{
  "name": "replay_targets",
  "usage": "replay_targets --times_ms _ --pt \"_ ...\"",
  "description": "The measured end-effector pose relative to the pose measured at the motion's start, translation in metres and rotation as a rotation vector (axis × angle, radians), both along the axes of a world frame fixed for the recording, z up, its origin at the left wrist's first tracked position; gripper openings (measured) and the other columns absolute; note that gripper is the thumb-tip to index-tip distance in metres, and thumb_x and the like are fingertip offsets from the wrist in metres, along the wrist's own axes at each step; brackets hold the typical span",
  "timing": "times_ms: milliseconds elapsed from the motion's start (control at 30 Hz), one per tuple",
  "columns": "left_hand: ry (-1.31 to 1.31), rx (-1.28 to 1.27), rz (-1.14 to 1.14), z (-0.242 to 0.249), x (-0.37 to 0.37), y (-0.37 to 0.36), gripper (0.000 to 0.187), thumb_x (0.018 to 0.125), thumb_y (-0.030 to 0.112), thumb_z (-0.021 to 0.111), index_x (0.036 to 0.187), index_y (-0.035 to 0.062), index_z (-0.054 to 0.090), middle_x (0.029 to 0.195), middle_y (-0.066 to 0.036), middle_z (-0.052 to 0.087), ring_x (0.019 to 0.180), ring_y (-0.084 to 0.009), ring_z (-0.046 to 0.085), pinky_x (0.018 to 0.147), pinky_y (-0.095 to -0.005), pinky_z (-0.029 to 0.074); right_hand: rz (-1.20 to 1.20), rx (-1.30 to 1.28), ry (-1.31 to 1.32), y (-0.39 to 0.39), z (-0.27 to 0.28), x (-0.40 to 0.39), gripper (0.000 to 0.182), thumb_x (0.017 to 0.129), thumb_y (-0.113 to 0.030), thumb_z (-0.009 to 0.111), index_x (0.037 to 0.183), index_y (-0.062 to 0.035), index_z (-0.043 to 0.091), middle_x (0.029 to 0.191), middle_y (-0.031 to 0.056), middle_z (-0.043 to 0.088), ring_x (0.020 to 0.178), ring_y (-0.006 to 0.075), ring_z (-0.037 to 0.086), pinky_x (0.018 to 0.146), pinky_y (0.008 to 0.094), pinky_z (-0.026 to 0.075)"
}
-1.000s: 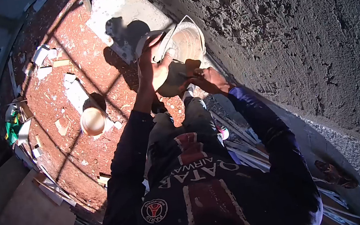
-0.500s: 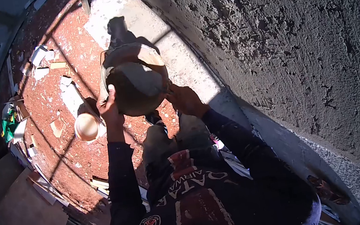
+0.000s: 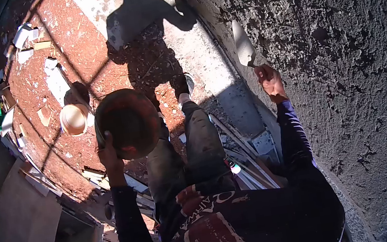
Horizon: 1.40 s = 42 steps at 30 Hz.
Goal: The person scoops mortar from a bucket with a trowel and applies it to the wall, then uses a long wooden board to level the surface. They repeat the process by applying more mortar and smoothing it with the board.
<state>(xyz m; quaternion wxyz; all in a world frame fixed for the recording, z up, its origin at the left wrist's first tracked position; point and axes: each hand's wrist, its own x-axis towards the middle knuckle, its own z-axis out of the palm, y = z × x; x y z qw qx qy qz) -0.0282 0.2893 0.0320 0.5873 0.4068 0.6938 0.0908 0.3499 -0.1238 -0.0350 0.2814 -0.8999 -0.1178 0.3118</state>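
Observation:
My left hand [image 3: 110,156] grips the near left side of a round, dark bowl-like container [image 3: 129,123], its thumb over the rim. The container hangs in front of my legs, and its shaded inside is too dark to read. Over at the right, my right hand [image 3: 271,81] is closed on the handle of a trowel [image 3: 243,43]. The pale blade points up and lies close to the rough grey wall [image 3: 337,79]; whether it touches the wall I cannot tell.
A light round bucket [image 3: 74,120] stands on the reddish ground left of the container. Wood and white scraps [image 3: 23,38] lie at the upper left. Long strips [image 3: 245,150] lie right of my legs. A pale concrete strip [image 3: 204,59] runs along the wall's foot.
My right hand has left the container's rim and moved right to the wall, with the trowel now visible in it. The container has moved left and down in view with my left hand.

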Motion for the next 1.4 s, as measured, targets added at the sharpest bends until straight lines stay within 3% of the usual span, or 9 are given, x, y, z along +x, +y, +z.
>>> replay_targets --times_ms 233,367,400,500,567,667,867,1233,1400 --pt "-0.292 0.187 -0.366 0.022 0.056 -0.03 0.037 0.086 0.02 0.068 0.116 -0.0004 0.06 0.103 -0.008 0.065 0.089 -0.0149 0.061 0.078 -0.0314 0.05 0.383 -0.171 -0.145 0.11 0.167 -0.1 0.024 0.086 -0.028 0.059 0.09 -0.0048 0.06 0.079 0.0168 0.062 0.066 0.0276 0.062 0.058 0.0404 0.046" --pt "-0.34 0.59 -0.683 0.039 0.098 -0.03 0.045 0.08 0.027 0.072 0.112 -0.0024 0.062 0.095 -0.012 0.068 0.083 -0.0169 0.063 0.075 -0.033 0.049 0.802 -0.549 -0.572 0.158 0.152 -0.139 0.023 0.087 -0.022 0.055 0.104 -0.0054 0.056 0.101 0.0164 0.061 0.081 0.0306 0.063 0.057 0.0465 0.049" --pt "-0.421 0.614 -0.784 0.042 0.107 -0.027 0.042 0.082 0.025 0.07 0.114 -0.0022 0.061 0.098 -0.011 0.068 0.088 -0.0192 0.063 0.078 -0.0337 0.049 1.065 -0.386 -1.463 0.118 0.061 -0.132 0.02 0.087 -0.019 0.055 0.098 -0.002 0.055 0.097 0.0153 0.059 0.08 0.0301 0.06 0.055 0.0467 0.047" --pt "-0.905 0.481 -0.949 0.086 0.136 -0.019 0.034 0.087 0.008 0.059 0.121 0.0049 0.059 0.125 -0.013 0.057 0.12 -0.0231 0.049 0.102 -0.0313 0.035 0.873 -0.212 -1.485 0.169 0.137 -0.146 0.019 0.083 -0.018 0.058 0.089 0.0002 0.06 0.082 0.0159 0.062 0.076 0.0306 0.061 0.058 0.0457 0.049" --pt "-0.76 0.935 -1.128 0.099 0.142 -0.009 0.036 0.08 0.011 0.066 0.115 0.007 0.062 0.122 -0.01 0.059 0.122 -0.0298 0.047 0.105 -0.0387 0.035 0.759 -0.143 -0.748 0.18 0.133 -0.153 0.03 0.081 -0.027 0.058 0.09 0.0025 0.062 0.078 0.0177 0.063 0.067 0.0331 0.062 0.063 0.0423 0.049" --pt "-0.817 0.71 -1.021 0.132 0.132 0.007 0.038 0.082 0.012 0.065 0.119 0.0054 0.06 0.123 -0.01 0.059 0.12 -0.024 0.049 0.102 -0.0344 0.037 0.397 0.055 0.06 0.197 0.152 -0.183 0.048 0.085 -0.044 0.055 0.102 0.0006 0.061 0.091 0.0206 0.066 0.085 0.038 0.063 0.078 0.0419 0.049" --pt "-0.672 0.305 -0.639 0.111 0.102 0.04 0.034 0.086 0.01 0.066 0.118 0.0014 0.061 0.098 -0.002 0.064 0.084 -0.0052 0.054 0.071 -0.0229 0.043 0.279 0.136 -0.073 0.226 0.167 -0.229 0.036 0.093 -0.037 0.049 0.106 -0.0044 0.058 0.09 0.014 0.067 0.089 0.031 0.064 0.083 0.0391 0.047" --pt "-0.788 0.229 -0.167 0.029 0.056 0.092 0.022 0.088 0.015 0.065 0.106 0.0024 0.064 0.09 -0.001 0.065 0.078 -0.0073 0.058 0.068 -0.0251 0.047 0.309 0.496 -0.117 0.271 0.111 -0.181 0.028 0.09 -0.029 0.054 0.092 -0.0017 0.059 0.076 0.0149 0.061 0.072 0.0338 0.061 0.069 0.0423 0.047" --pt "-0.482 0.267 0.022 0.022 0.018 0.073 0.028 0.087 0.017 0.066 0.11 0.0017 0.062 0.1 -0.007 0.065 0.082 -0.0124 0.06 0.07 -0.0274 0.048 0.028 0.492 0.724 0.227 0.015 -0.101 0.031 0.094 -0.028 0.052 0.075 -0.0033 0.056 0.058 0.0008 0.049 0.049 0.0074 0.048 0.046 0.025 0.04"
